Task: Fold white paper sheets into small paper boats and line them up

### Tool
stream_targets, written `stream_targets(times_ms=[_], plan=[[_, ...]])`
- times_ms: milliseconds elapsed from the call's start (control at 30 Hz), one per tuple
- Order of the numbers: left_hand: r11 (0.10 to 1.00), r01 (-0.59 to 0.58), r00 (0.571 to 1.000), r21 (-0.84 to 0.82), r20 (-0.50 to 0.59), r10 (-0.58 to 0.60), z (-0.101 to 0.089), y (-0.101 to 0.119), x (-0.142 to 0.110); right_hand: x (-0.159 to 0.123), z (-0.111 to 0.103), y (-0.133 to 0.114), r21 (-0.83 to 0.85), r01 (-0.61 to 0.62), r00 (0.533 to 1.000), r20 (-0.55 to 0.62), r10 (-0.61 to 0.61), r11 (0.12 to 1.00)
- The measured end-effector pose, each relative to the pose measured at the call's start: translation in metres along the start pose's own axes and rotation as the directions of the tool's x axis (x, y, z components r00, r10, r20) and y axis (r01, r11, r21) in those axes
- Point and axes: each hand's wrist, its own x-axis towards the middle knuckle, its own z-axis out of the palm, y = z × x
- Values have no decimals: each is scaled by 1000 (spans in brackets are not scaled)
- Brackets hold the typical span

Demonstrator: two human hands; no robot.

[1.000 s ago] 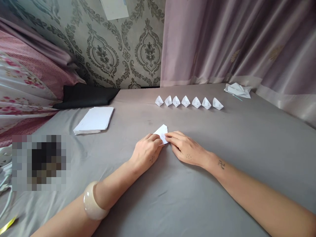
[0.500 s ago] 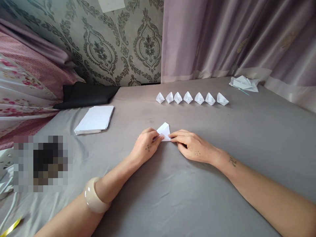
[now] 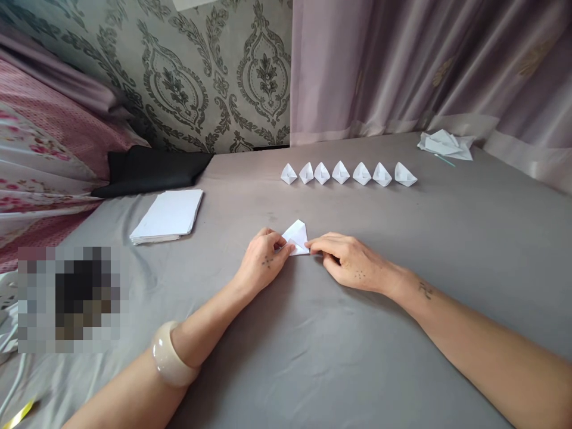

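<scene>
A small folded piece of white paper (image 3: 297,235) lies on the grey cloth, its pointed top facing away from me. My left hand (image 3: 267,256) grips its lower left side, with the thumb pressed on top and the other fingers partly hidden. At the lower right corner, my right hand (image 3: 346,257) has its fingertips on the paper's edge, fingers bent and held together. Beyond both hands stands a row of several folded white paper boats (image 3: 340,173).
A stack of white paper sheets (image 3: 168,214) lies to the left, in front of a black cloth (image 3: 156,170). Loose folded papers (image 3: 447,145) and a thin light-blue stick (image 3: 444,159) are at the far right. A yellow strip (image 3: 18,414) shows at the lower left.
The view has shifted slightly. Both hands stay at the folded paper, almost unmoved, and the paper keeps its shape.
</scene>
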Motion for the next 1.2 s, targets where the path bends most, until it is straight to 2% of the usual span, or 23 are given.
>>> stream_targets(times_ms=[67, 233, 567, 733, 967, 1100, 1200], plan=[[1000, 15, 1000, -4, 9, -15, -1, 1, 0, 0, 0, 1, 0, -3, 1000, 15, 3, 1000], [998, 58, 998, -14, 25, -57, -2, 3, 1, -1, 0, 2, -28, 126, 991, 51, -125, 992], [997, 67, 998, -33, 18, -66, -1, 2, 2, -3, 1, -4, -203, 111, 988, 126, -87, 973], [998, 34, 999, 49, -28, -33, 2, -3, 2, -3, 2, -3, -220, 131, 985, 139, -102, 967], [997, 55, 998, 58, -29, -53, 2, -5, 5, 0, 4, -4, -234, 152, 986, 107, -130, 960], [996, 34, 999, 79, -36, -32, 3, -7, 6, 2, 6, -4, -185, 196, 980, 56, -189, 963], [996, 13, 999, 94, -48, -8, 4, -10, 6, 4, 7, -2, -162, 192, 981, 73, -182, 968]])
